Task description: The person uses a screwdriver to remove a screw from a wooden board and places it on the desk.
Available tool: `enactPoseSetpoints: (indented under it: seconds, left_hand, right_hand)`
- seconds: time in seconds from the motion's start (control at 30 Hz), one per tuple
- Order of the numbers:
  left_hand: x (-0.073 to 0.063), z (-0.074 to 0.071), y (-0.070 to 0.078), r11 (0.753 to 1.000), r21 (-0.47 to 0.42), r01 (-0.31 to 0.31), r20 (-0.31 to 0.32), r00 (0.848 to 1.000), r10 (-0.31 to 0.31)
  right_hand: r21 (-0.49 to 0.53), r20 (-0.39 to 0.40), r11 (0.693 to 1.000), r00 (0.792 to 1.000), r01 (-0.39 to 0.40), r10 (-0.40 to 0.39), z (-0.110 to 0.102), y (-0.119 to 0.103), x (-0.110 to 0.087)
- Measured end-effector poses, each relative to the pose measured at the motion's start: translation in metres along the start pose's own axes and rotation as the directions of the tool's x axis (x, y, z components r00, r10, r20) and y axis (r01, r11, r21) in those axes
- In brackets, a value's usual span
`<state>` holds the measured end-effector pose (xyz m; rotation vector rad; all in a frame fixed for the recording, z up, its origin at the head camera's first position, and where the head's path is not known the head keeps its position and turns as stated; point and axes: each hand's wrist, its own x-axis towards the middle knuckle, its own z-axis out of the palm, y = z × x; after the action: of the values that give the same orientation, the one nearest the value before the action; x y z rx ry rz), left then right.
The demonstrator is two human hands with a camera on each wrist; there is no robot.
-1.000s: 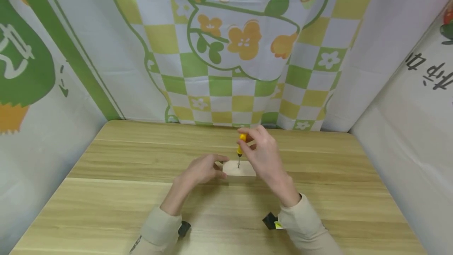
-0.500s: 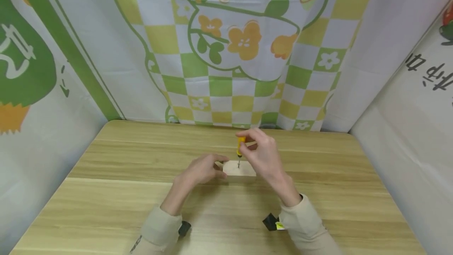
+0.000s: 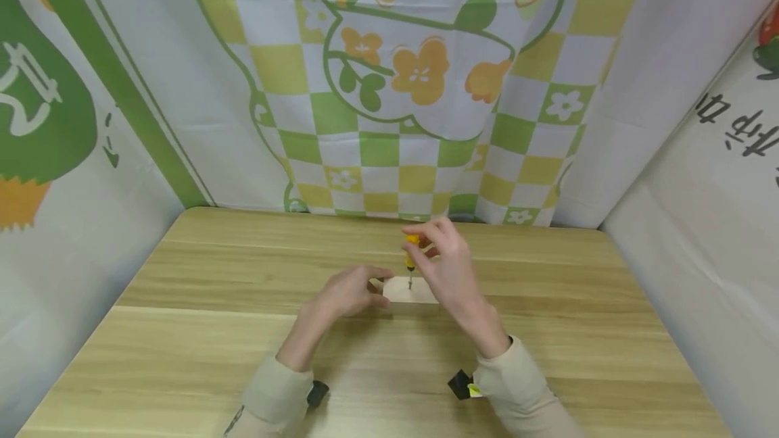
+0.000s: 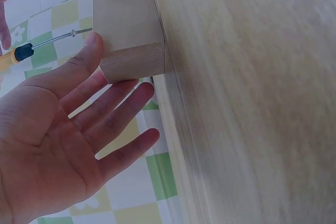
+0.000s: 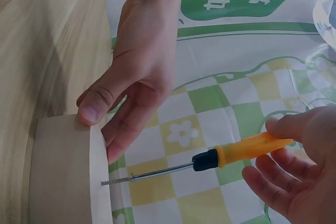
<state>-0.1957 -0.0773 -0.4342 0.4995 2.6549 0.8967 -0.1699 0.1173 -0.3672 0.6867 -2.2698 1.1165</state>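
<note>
Right hand (image 3: 456, 272): thumb and fingertips pinch the yellow handle of a screwdriver (image 5: 247, 149), held nearly upright. Left hand (image 3: 348, 289): thumb and fingers grasp one end of a pale wooden block (image 5: 60, 171). The screwdriver's metal shaft extends down to the head of a screw (image 5: 118, 180), which stands in the block's top face with much of its thread exposed. The block rests on the wood-grain table (image 3: 213, 357), toward its far side. Beyond the table hangs a checked, flower-printed curtain (image 3: 420, 107).
</note>
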Motion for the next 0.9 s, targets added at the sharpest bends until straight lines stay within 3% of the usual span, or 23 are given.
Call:
enactPoseSetpoints:
  seconds: [0.27, 0.6, 0.9]
  left_hand:
    - [0.0008, -0.0004, -0.0004, 1.000, -0.001, -0.011, 0.003, 1.000, 0.011]
    - [0.0002, -0.0005, -0.0003, 1.000, -0.006, -0.007, 0.006, 1.000, 0.007]
    - [-0.0005, -0.0010, 0.0001, 1.000, -0.011, 0.004, 0.008, 1.000, -0.004]
  right_hand:
    - [-0.084, -0.017, 0.996, 1.000, -0.020, 0.019, -0.0032, -0.0033, 0.0030]
    - [-0.088, -0.018, 0.995, 0.999, -0.037, 0.036, -0.0027, -0.0024, 0.0041]
    - [-0.062, 0.071, 0.998, 0.997, -0.008, 0.012, -0.0022, -0.0037, 0.0027]
